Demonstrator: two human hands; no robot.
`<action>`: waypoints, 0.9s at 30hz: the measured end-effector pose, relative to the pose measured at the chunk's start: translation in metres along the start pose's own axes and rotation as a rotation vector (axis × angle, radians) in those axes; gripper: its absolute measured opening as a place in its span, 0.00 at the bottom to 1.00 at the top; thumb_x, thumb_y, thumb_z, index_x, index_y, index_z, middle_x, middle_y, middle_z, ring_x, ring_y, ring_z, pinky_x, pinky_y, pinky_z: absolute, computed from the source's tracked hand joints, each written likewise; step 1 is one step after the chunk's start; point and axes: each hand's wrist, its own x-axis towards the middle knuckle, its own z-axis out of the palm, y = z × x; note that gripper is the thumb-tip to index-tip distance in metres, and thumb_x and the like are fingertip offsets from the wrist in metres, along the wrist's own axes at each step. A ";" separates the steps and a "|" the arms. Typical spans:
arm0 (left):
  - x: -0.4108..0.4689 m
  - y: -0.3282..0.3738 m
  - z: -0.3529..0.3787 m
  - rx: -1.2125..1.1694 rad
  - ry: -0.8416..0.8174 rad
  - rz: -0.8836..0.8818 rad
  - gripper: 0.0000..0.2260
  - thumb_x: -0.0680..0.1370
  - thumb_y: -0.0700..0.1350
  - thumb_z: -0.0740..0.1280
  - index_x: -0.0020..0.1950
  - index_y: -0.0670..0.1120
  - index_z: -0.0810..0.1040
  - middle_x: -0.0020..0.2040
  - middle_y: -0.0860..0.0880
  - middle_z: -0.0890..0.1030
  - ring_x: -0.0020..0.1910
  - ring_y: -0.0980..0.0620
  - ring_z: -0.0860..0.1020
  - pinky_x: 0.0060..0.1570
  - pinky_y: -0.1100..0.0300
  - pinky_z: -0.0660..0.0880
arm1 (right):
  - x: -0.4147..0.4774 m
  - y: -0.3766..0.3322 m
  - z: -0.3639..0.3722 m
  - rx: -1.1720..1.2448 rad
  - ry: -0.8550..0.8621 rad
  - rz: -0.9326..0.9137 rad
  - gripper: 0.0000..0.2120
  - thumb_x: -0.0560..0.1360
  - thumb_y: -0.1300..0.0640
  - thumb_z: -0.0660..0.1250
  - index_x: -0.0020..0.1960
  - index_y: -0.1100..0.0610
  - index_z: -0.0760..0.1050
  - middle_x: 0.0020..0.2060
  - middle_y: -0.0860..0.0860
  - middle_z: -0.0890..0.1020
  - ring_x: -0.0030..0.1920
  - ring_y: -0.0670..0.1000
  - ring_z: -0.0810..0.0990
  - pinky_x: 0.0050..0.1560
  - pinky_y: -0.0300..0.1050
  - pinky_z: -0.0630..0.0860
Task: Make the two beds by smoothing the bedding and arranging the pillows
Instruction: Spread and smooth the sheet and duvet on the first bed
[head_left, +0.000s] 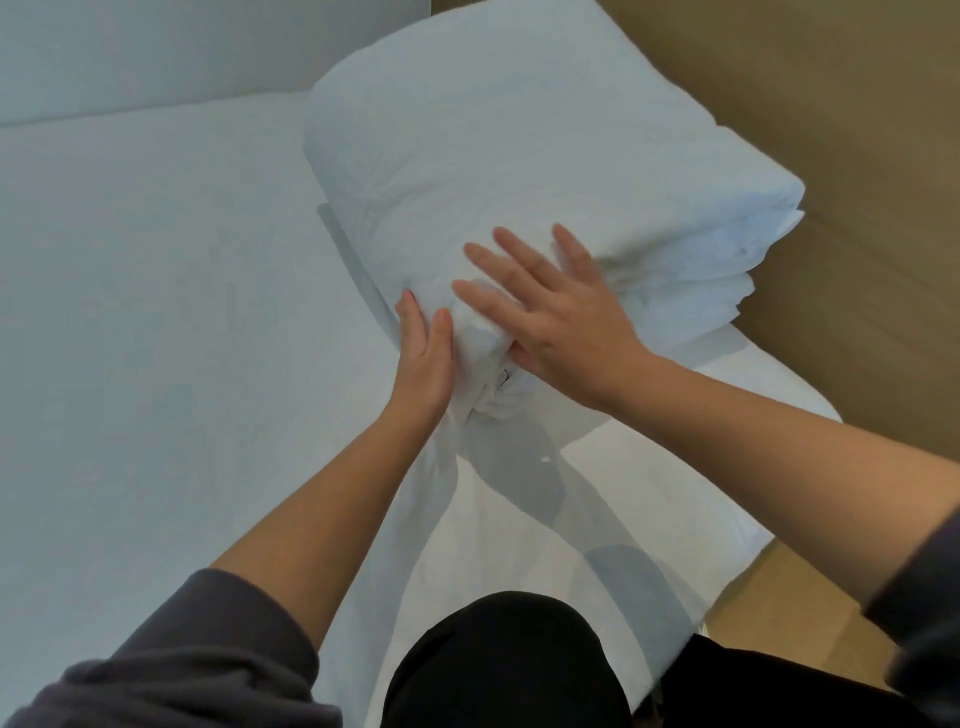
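Both hands on the folded duvet
left hand flat against the white duvet end; right hand spread open on top; gripping nothing

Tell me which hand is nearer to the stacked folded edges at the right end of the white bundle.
Right. The right hand lies flat on the bundle, closer to those folded edges. The left hand presses the opposite side.

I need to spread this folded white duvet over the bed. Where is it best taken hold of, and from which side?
Take the folded duvet at its near, bunched corner, where the left hand and right hand already rest. Come from the near side: the fabric gathers there into a graspable knot, while the top is broad and smooth. The stacked layers on the right would likely separate.
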 end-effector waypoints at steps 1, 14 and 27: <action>-0.002 0.002 0.003 -0.011 0.013 0.000 0.27 0.84 0.55 0.48 0.80 0.50 0.42 0.80 0.54 0.45 0.78 0.56 0.48 0.77 0.53 0.49 | 0.007 -0.001 0.003 -0.012 -0.039 -0.020 0.28 0.72 0.60 0.68 0.72 0.53 0.70 0.73 0.55 0.69 0.73 0.58 0.67 0.68 0.64 0.63; 0.066 -0.051 0.025 -0.303 0.119 -0.136 0.44 0.62 0.83 0.49 0.75 0.66 0.57 0.78 0.53 0.60 0.77 0.52 0.58 0.75 0.46 0.56 | 0.028 0.006 -0.014 0.180 -0.354 -0.096 0.30 0.73 0.50 0.65 0.75 0.50 0.65 0.76 0.54 0.64 0.76 0.59 0.60 0.72 0.65 0.56; 0.124 -0.003 -0.001 -0.330 0.263 -0.020 0.47 0.66 0.79 0.50 0.80 0.57 0.47 0.80 0.54 0.52 0.78 0.55 0.53 0.77 0.48 0.50 | 0.112 0.090 0.045 0.414 -0.488 0.288 0.32 0.77 0.30 0.43 0.78 0.37 0.41 0.78 0.44 0.38 0.78 0.54 0.36 0.73 0.67 0.37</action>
